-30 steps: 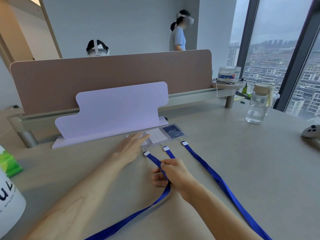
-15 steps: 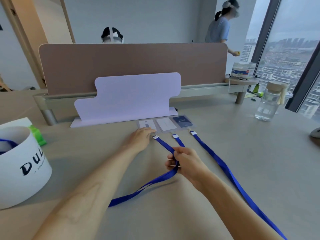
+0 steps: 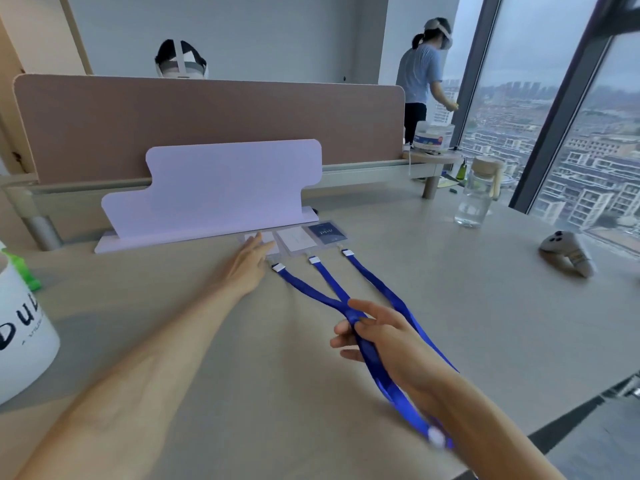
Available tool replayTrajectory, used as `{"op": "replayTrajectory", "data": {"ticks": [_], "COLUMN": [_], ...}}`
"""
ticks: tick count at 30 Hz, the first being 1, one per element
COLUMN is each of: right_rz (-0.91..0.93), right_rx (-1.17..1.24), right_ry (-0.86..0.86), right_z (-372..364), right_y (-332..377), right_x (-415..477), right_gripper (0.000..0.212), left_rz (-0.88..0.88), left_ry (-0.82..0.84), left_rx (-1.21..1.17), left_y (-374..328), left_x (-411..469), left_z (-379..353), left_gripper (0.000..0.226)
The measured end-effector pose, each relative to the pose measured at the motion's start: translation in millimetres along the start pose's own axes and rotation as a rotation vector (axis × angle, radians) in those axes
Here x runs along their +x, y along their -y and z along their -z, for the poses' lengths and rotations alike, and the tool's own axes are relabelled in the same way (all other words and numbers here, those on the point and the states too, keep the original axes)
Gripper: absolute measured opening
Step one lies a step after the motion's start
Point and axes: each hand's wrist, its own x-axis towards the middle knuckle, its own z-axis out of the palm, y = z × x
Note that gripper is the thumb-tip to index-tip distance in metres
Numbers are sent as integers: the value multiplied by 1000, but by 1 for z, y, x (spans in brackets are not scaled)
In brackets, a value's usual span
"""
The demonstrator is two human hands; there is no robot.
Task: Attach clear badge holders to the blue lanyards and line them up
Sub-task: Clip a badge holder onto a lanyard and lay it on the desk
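"So where was the leftmost badge holder point(image 3: 267, 238)?"

"On the desk point(image 3: 450, 306), just in front of the lilac stand point(image 3: 221, 192), under the flat, unclenched fingers of the left hand point(image 3: 251, 263)."

"And its lanyard point(image 3: 304, 287)?"

"It ran from the stand towards the person and crossed the middle lanyard point(image 3: 329, 278) just ahead of the right hand point(image 3: 384, 341), whose fingers grasped the strap. It probably wanted swinging left, parallel with the others."

The white tub point(image 3: 20, 341) at the left edge bears black letters "DUL", cut off by the frame. The small line beneath is illegible. White lettering on the dark blue badge card point(image 3: 325, 233) is too small to read.
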Motion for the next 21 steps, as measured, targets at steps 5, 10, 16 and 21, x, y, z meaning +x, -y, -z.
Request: {"op": "replayTrajectory", "data": {"ticks": [5,10,16,21], "right_rz": [-47,-78,-89,-67], "right_rx": [-1,-87,-238,-327], "right_ry": [-11,-34,-73,-142], "right_z": [-4,-11,-2,5], "right_y": [-2,-6,-8,-6], "right_x": [3,-11,-45,-75], "right_gripper": [39,41,43,41], "left_rz": [13,54,39,48], "left_ry": [-126,105,193,251], "left_rx": [-67,31,285,318], "left_y": [-49,-78,-79,-87], "left_x": [-58,-95,-103,-108], "left_z": [-6,-13,-15,-8], "left_gripper": [36,51,67,67]}}
